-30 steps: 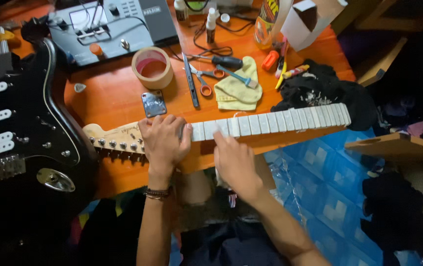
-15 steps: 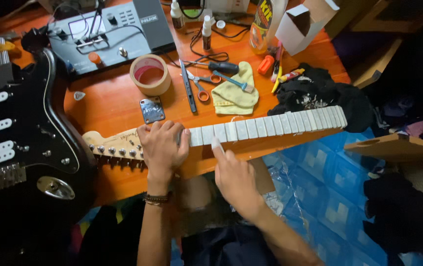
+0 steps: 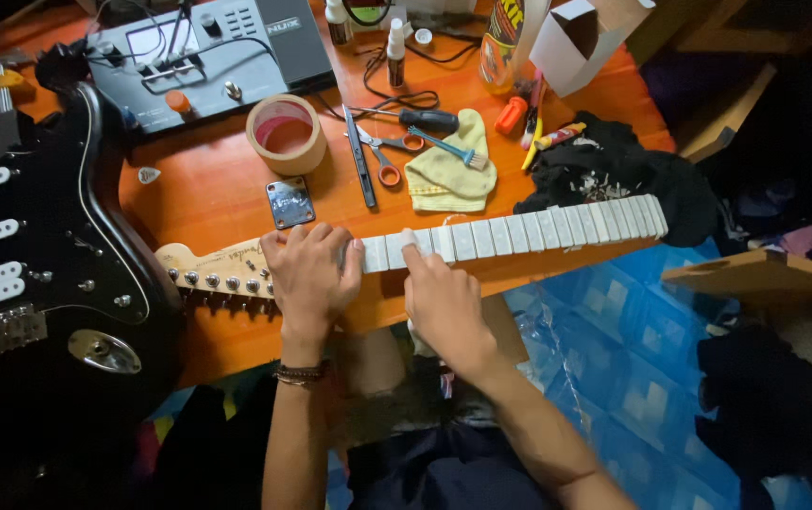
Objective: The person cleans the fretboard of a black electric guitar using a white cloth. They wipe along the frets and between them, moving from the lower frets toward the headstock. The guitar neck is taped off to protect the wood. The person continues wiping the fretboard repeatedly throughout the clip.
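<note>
Black electric guitar body (image 3: pixel 37 236), white pickups, lying flat at the far left of the orange table (image 3: pixel 207 189), neck removed, so the neck pocket faces the work area. Detached guitar neck (image 3: pixel 481 238), lying across the table's near edge; headstock with tuner posts to the left, taped fretboard running right, heel propped on a black cloth (image 3: pixel 614 170), apparently to keep it level and cushioned. Left hand (image 3: pixel 309 274): fingers curled over the neck just past the headstock, pressing down, seemingly to steady it. Right hand (image 3: pixel 444 304): fingers together and extended, tips pressed flat on the pale masking over the frets beside the left hand; whether it pinches anything beneath cannot be told. Behind the hands, within reach: square metal neck plate (image 3: pixel 290 202), roll of masking tape (image 3: pixel 286 134), steel ruler (image 3: pixel 359 159), orange-handled scissors (image 3: pixel 387 157), yellow cloth (image 3: pixel 448 170) with a small blue brush (image 3: pixel 448 149) on it, black-handled screwdriver (image 3: pixel 425 120). Further back: grey effects unit (image 3: pixel 207 52) with cables; small bottles, a yellow can (image 3: pixel 505 38), white carton (image 3: pixel 585 38) at the right rear.
</note>
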